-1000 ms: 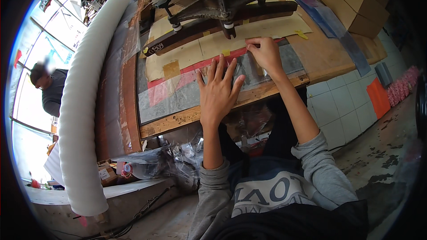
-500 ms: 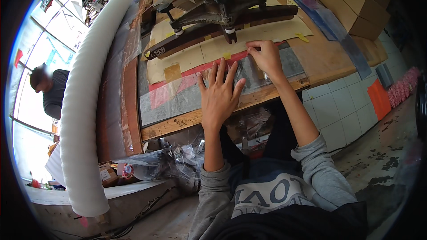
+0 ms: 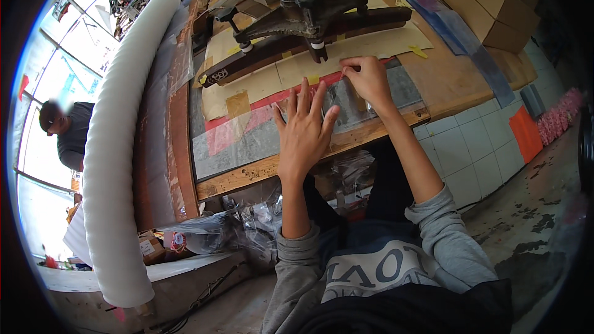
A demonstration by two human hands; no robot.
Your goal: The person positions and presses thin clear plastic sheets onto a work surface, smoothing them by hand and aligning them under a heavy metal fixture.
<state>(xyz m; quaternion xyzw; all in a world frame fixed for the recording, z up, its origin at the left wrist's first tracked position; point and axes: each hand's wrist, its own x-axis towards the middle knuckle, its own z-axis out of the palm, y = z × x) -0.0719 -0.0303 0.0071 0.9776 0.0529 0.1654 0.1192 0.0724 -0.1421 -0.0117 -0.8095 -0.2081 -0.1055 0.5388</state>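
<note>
My left hand [image 3: 305, 130] lies with its fingers spread over clear plastic film [image 3: 253, 125] on the grey work surface [image 3: 232, 151]. Its fingertips reach a red strip [image 3: 275, 100] along the near edge of a tan card sheet [image 3: 263, 83]. To its right, my right hand [image 3: 368, 80] has thumb and forefinger pinched together beside the same red edge; whatever is between the fingertips is too small to make out. Just beyond both hands is a machine's dark metal press bar [image 3: 266, 54], hung from a black bracket [image 3: 297, 18] with knobbed screws.
A long white foam roll [image 3: 114, 148] stands slanted on the left, with a person [image 3: 71, 130] behind it. Cardboard boxes [image 3: 489, 3] sit at the far right, beside a blue strip [image 3: 458, 28]. Crumpled plastic [image 3: 257, 222] fills the space under the wooden table edge [image 3: 247, 176].
The view has shifted slightly. Both hands keep nearly the same place and pose. The person behind the foam roll has turned the head a little.
</note>
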